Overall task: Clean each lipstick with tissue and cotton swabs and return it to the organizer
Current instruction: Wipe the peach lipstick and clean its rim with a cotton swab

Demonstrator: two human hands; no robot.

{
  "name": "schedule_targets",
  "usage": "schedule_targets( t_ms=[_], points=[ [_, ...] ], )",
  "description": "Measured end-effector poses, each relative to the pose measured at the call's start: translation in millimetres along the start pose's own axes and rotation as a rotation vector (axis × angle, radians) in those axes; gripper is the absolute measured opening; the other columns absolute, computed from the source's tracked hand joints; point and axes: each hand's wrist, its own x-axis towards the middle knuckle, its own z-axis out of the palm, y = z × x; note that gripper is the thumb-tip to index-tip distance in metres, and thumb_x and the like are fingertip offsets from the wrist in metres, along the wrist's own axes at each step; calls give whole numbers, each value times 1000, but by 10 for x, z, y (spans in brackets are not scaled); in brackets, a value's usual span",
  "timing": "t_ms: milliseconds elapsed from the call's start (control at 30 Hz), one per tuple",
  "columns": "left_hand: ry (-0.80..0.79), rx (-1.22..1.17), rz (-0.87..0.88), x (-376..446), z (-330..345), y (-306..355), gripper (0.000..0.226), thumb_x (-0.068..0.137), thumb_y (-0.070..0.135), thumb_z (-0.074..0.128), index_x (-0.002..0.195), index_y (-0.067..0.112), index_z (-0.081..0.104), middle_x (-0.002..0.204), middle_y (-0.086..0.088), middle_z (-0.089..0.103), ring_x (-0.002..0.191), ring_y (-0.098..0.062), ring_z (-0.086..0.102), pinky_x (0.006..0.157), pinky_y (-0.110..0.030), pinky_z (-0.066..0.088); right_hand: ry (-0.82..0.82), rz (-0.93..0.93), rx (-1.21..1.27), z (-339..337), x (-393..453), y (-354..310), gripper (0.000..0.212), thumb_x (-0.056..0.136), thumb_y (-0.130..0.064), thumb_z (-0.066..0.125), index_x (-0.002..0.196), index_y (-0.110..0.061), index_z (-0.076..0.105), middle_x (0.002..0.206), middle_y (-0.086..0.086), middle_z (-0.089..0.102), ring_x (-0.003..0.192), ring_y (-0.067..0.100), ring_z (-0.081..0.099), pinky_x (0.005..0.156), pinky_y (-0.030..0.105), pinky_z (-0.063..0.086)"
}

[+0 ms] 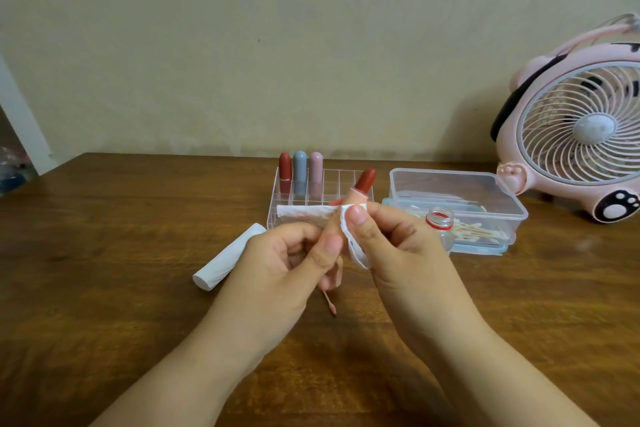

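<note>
My left hand [277, 263] grips an open lipstick, whose red bullet [365, 181] sticks up past my fingers. A white tissue [304, 215] is wrapped around the tube, and my right hand [398, 246] pinches it against the tube below the bullet. A used cotton swab [330, 303] with a red tip pokes out below my left hand. Behind my hands stands the clear organizer [277, 199] with three capped lipsticks: red [285, 166], blue-grey [299, 165] and pink [316, 166].
A rolled white tissue [225, 262] lies on the wooden table [104, 253] at left. A clear box [485, 198] with cotton swabs sits at right, an uncapped small bottle [440, 218] in front of it. A pink fan [581, 125] stands far right.
</note>
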Motion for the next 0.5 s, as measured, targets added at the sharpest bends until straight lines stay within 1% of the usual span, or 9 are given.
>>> schedule_targets(
  t_ms=[67,100,167,200,267,333,400,500],
  points=[
    [63,76,24,4,-15,-21,25,76,49,66,79,25,71,70,2,69,63,-7,62,61,-21,49,15,19,30,19,1,25,31,79,-27,54,87,-2,69,66,6,69,57,6,64,53,12,48],
    [86,122,28,1,-19,-29,23,74,51,65,82,30,70,73,4,71,66,-8,65,62,-23,51,23,27,13,23,2,44,31,78,-28,55,89,-4,71,72,7,71,61,6,65,56,12,49],
    [119,187,42,-11,-20,-29,23,68,52,60,80,34,69,74,7,71,70,-9,67,65,-25,53,52,40,-28,18,7,84,31,77,-32,57,92,-9,73,80,7,73,71,6,66,64,12,50],
    [136,214,54,-15,-19,-19,23,67,51,59,77,33,69,74,9,71,71,-8,67,66,-24,54,71,48,-39,20,9,92,32,76,-33,57,91,-10,73,81,7,73,71,5,65,65,11,49],
    [175,270,81,-21,-28,-13,20,67,49,59,72,32,67,73,11,70,71,-7,67,65,-22,54,112,59,-55,21,16,99,28,78,-31,60,87,-9,74,75,7,72,67,3,60,61,10,47],
    [200,347,115,-22,-38,-14,25,65,52,58,72,30,66,73,11,68,71,-8,65,63,-23,54,148,65,-66,28,15,94,21,82,-25,62,84,-7,74,69,6,70,62,3,58,56,9,45],
    [208,396,140,-24,-45,-19,28,64,56,56,74,31,65,71,10,65,69,-9,63,60,-21,51,172,69,-89,34,2,89,20,82,-24,62,82,-7,74,69,12,70,58,7,57,51,10,45],
    [210,382,101,-22,-32,-17,23,62,55,57,67,33,63,68,14,65,65,-5,62,57,-15,48,203,60,-134,57,-31,59,18,83,-23,63,78,-9,73,66,17,66,52,7,54,42,9,43]
  ],
)
